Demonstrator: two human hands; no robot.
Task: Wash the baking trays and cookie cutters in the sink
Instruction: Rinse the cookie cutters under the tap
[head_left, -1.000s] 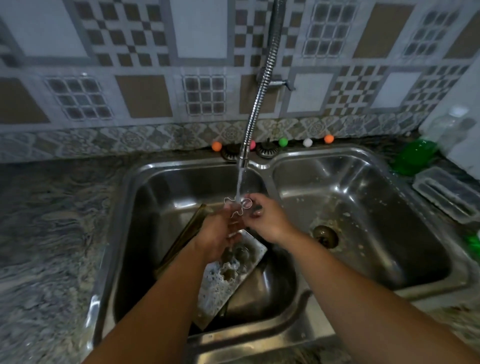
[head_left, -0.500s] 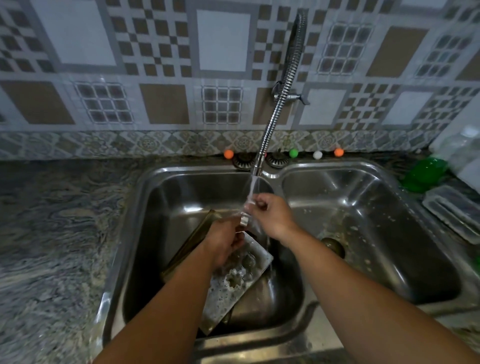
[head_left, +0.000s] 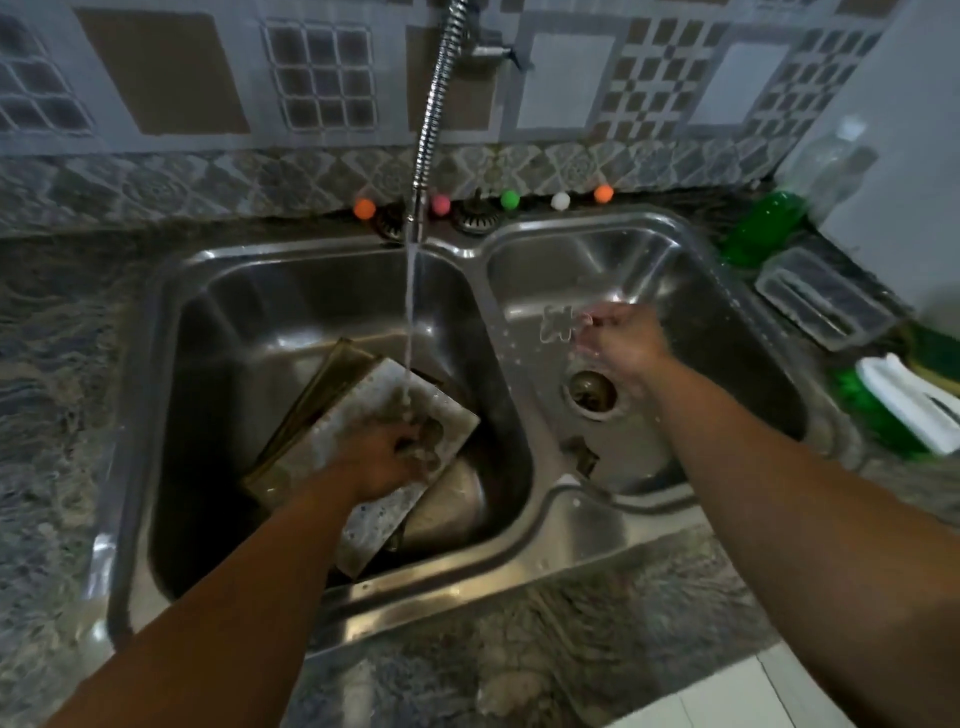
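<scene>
A cookie cutter (head_left: 557, 324), pinched in the right hand (head_left: 621, 343), hangs over the right basin of the sink (head_left: 524, 525). The left hand (head_left: 387, 460) curls around something on the soapy tray (head_left: 363, 415) under running water (head_left: 410, 312).

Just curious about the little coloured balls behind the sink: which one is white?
The white ball is second from the right, between the green ball and the right-hand orange ball.
</scene>
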